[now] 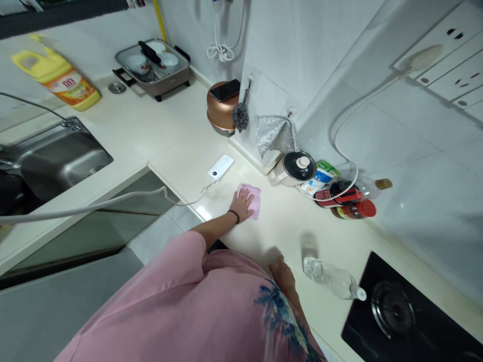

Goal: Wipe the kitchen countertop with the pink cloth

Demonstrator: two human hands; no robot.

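Note:
My left hand point(242, 203) lies flat on a pink cloth point(255, 197), fingers spread, pressing it against the white countertop point(264, 236). A dark band circles that wrist. Close to my body, my right hand point(283, 274) rests at the counter's front edge with its fingers curled in; nothing shows in it. Right of this hand stands a clear plastic bottle point(334, 279) with a white cap. Just beyond the cloth is a white power bank point(221, 166) with a cable plugged into it.
Along the wall stand a lidded electric pot point(296, 168), a red-capped jar point(354, 209) and other bottles. A black gas stove point(377, 306) is at right. At left are a steel sink point(64, 156), a yellow detergent bottle point(56, 78) and an electric pan point(154, 70). A white cable point(113, 201) crosses the counter's gap.

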